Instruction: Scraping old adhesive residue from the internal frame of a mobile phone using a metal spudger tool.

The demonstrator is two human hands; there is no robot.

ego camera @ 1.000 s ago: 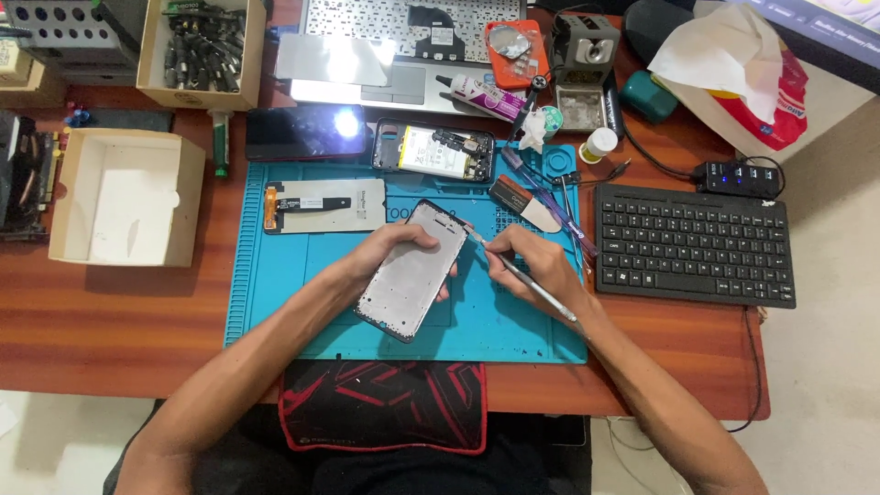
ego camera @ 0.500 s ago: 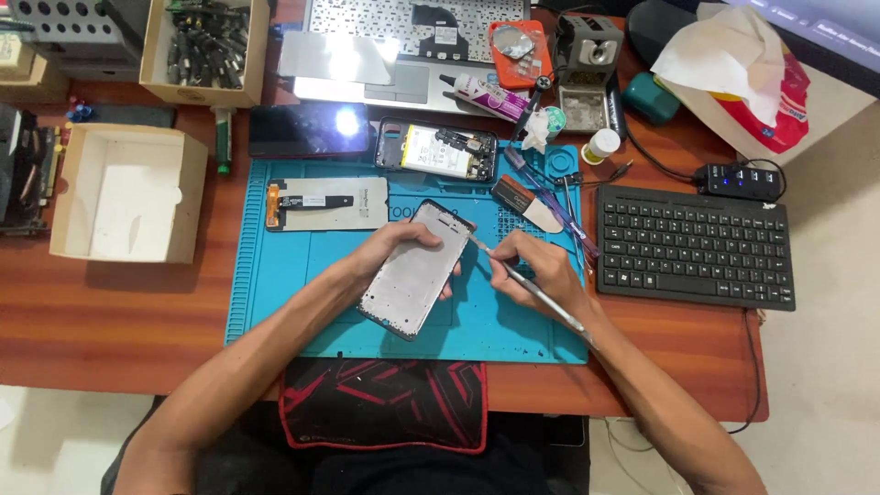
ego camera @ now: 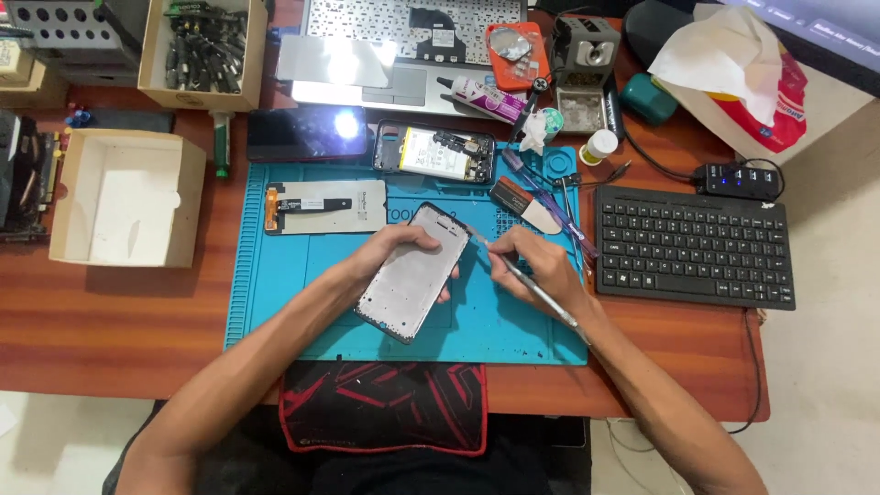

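Note:
My left hand (ego camera: 390, 252) grips a grey phone frame (ego camera: 414, 274) and holds it tilted over the blue work mat (ego camera: 293, 275). In my right hand (ego camera: 536, 266) is a thin metal tool (ego camera: 522, 275); its tip touches the upper right edge of the frame. A detached phone screen panel (ego camera: 323, 206) lies on the mat to the upper left. At the mat's top edge sits an opened phone body (ego camera: 434, 151) showing its battery and boards.
A black keyboard (ego camera: 694, 246) lies right of the mat. An empty cardboard box (ego camera: 124, 197) sits at left, a box of tools (ego camera: 202, 50) behind it. A dark phone (ego camera: 307, 133), a laptop (ego camera: 403, 46), a glue tube (ego camera: 481, 96) and small parts crowd the back.
My right hand has shifted slightly left along the frame's upper right edge with the tool. My left hand keeps its hold on the frame.

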